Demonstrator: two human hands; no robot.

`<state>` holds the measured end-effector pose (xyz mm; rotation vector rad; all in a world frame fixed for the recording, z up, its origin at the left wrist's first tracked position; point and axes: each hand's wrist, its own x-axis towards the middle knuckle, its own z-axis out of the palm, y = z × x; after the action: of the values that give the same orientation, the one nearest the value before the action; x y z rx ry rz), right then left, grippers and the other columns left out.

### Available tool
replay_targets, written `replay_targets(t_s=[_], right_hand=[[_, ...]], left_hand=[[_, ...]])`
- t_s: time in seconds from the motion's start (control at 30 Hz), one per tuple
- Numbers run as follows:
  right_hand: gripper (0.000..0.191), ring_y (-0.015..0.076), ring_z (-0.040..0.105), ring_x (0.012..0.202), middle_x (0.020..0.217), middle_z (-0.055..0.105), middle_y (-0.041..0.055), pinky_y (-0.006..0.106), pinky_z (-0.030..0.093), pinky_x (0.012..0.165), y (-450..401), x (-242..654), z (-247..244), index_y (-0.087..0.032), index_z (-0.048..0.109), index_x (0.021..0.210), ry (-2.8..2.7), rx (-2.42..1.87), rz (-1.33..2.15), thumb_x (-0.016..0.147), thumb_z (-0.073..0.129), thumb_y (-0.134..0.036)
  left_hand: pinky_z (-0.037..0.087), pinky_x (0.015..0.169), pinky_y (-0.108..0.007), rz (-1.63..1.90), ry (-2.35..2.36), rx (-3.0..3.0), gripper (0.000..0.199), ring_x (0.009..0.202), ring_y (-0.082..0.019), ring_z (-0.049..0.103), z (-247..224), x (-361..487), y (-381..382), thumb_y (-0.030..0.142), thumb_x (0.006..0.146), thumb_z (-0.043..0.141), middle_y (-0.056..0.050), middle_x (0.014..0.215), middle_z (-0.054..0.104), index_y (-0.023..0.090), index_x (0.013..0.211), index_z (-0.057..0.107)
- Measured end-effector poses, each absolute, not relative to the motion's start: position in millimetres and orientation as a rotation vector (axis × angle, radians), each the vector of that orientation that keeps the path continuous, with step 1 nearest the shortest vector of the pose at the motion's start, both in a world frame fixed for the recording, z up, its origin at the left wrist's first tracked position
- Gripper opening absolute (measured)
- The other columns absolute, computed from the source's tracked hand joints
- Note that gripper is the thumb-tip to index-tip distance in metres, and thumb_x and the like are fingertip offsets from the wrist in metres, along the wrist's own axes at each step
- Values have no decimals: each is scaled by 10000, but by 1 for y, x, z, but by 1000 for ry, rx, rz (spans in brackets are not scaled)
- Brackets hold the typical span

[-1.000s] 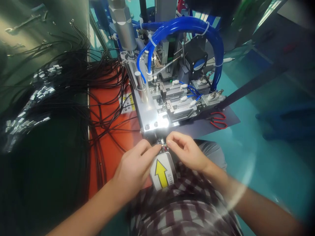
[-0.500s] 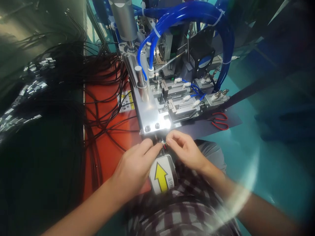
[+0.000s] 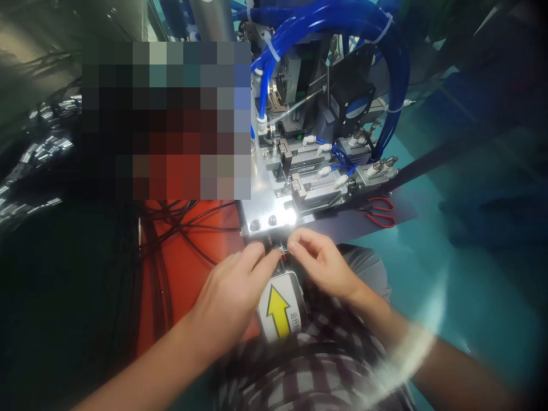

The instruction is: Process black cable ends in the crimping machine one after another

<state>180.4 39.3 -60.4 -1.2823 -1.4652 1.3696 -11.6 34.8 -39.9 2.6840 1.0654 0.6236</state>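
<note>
Fine wires with a red strand and a small light end (image 3: pixel 283 250) lie between my fingertips, just in front of the lit metal plate (image 3: pixel 268 212) of the machine. My left hand (image 3: pixel 235 282) comes in from the left, its fingers pressed together at these wires. From the right, my right hand (image 3: pixel 321 260) pinches with thumb and forefinger beside the same spot. The exact hold of each hand is too small to make out. Below the fingertips is a white cover with a yellow arrow (image 3: pixel 278 308).
Black cables (image 3: pixel 171 228) cross the orange surface (image 3: pixel 201 271) at left. Blue tubes (image 3: pixel 394 68) arch over the machine's cylinders. Red-handled snips (image 3: pixel 381 220) lie on the dark mat at right. A pixelated patch hides the upper left.
Both hands keep nearly the same pose at the wires. The view has shifted slightly, and a pixelated patch now covers part of the upper left.
</note>
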Motion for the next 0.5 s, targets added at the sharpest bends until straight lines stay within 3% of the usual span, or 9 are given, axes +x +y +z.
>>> replay_targets(t_s=[0.5], right_hand=[[224,136,453,657,701,479,-7,267,407,640,37,178,-57,-186,500,725,-1418,-1404,1357,919,489,-296]], left_hand=[[482,518,-275,600,1074,2751,332,610,-172,562,-38,-10,36,42,874,411,-93,800,594,57,1143,604]])
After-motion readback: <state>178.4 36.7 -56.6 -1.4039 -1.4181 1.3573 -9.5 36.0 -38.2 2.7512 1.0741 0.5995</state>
